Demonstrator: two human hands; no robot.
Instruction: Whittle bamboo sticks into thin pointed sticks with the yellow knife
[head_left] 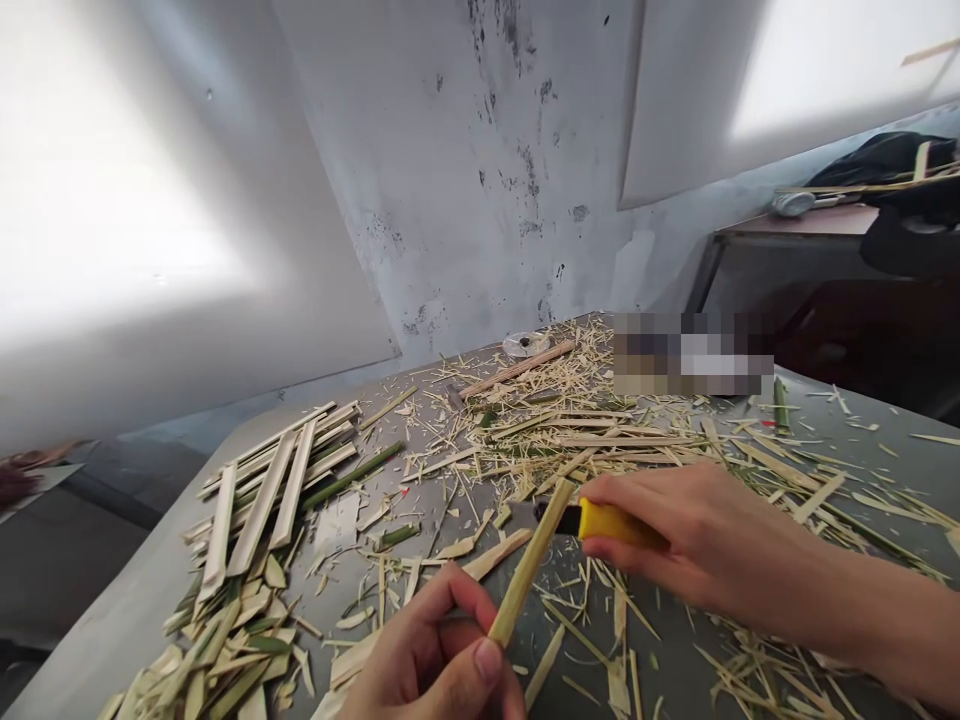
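Pinched between the thumb and fingers of my left hand [446, 650] is a pale green bamboo strip [531, 565], tilted up and away from me. My right hand [697, 545] is wrapped round the yellow handle of a utility knife [619, 524]. The knife's dark front end lies against or just behind the upper part of the strip; I cannot tell whether the blade touches it. Bamboo shavings [480, 560] lie under and around both hands.
Split bamboo pieces [259, 500] are stacked at the left, with shorter offcuts [225, 650] below them. A hammer [517, 370] and a clear spool [525, 345] lie among shavings at the back of the grey table [127, 610]. A wall [465, 200] rises behind.
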